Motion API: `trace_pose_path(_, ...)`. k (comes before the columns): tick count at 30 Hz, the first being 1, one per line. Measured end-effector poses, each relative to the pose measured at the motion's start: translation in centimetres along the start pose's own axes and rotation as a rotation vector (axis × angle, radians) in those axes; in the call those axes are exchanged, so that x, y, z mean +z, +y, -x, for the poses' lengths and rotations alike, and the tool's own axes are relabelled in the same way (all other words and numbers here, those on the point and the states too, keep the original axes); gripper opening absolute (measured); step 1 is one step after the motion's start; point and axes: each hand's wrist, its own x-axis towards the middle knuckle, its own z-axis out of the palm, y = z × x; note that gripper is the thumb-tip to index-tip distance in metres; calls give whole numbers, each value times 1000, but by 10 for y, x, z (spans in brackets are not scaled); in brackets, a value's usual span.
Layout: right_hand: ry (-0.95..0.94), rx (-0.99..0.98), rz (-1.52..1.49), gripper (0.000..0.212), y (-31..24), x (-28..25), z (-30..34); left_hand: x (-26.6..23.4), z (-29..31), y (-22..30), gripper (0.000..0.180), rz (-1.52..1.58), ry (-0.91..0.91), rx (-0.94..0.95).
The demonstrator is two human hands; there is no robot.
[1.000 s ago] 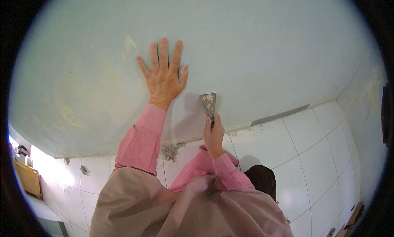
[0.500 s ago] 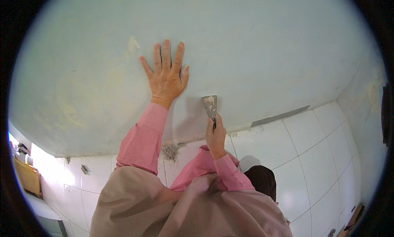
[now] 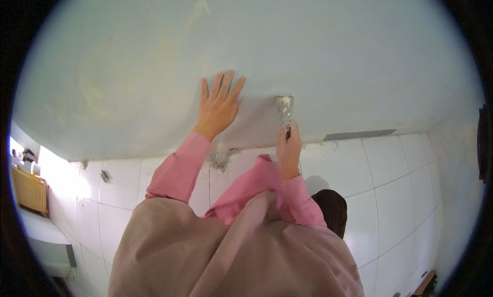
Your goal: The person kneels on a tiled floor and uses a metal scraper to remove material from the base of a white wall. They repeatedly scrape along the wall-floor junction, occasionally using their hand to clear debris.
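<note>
My left hand [image 3: 218, 104] lies against the pale blue-green wall [image 3: 328, 55], its fingers stretched out and holding nothing. To its right, my right hand [image 3: 289, 150] grips a putty knife [image 3: 285, 108] by its dark handle. The metal blade points up the wall and carries whitish crusts. Whether its edge touches the wall, I cannot tell. Yellowish-white patches [image 3: 201, 8] mark the wall above and left of my left hand.
White floor tiles [image 3: 339, 166] meet the wall's foot. Grey debris [image 3: 220, 160] lies at that joint, and a small object [image 3: 105, 176] rests further left. A grey strip [image 3: 359, 134] runs along the wall base. A yellow-brown box-like thing [image 3: 30, 190] stands far left.
The view has tilted and shifted. My left hand now sits lower on the wall, with its fingers closer together. My right hand has moved up and right with the putty knife.
</note>
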Motion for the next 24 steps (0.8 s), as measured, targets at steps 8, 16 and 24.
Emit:
trace_pose_path(8, -88, -10, 31, 31, -2, 13, 21, 15, 225, -51, 68, 110, -406, -397)
trace_pose_path(16, -152, 2, 111, 32, -14, 40, 44, 7, 446, -61, 73, -21, -863, -1015)
trace_pose_path(24, -184, -3, 171, 33, -24, 55, 53, -32, 517, -31, 73, -10, -845, -991)
